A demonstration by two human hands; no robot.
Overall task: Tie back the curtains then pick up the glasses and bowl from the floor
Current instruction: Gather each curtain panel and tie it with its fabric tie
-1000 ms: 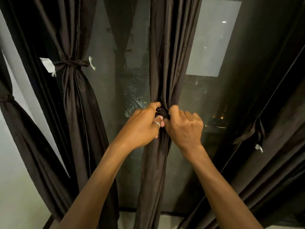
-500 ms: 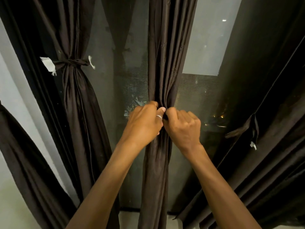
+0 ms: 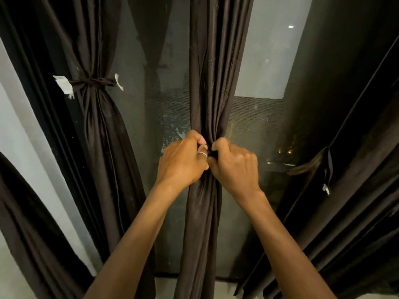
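Dark brown, slightly shiny cloth makes the middle curtain (image 3: 207,83), which hangs as one narrow gathered bundle straight in front of the person. Both forearms reach up and forward to it, almost parallel, and meet at the bundle's narrowest place. The left hand (image 3: 183,162) shows its back to the camera. Its fingers are curled, and the thumb and first finger pinch dark cloth at the front of the bundle. A silver ring (image 3: 203,154) sits on one of its fingers. The right hand (image 3: 235,167) is curled in the same way, knuckles up, and its thumb pinches the same spot from the other side. The two hands touch each other there. Whether the pinched piece is a separate band or a fold of the curtain itself, one cannot tell.

To the left of the left hand there is open window glass (image 3: 151,100). Beyond it hangs a second curtain (image 3: 97,130), already gathered by a knotted band (image 3: 92,82) above hand height, with a white tag (image 3: 63,84) at the band's end. Further left and lower, a third curtain (image 3: 28,212) crosses a pale wall (image 3: 19,130). To the right of the right hand there is also free glass, then the wide right curtain (image 3: 356,137) hanging loose, its strap (image 3: 308,167) dangling at about hand height. Under the forearms a strip of pale floor (image 3: 165,291) shows beside the middle curtain's foot.
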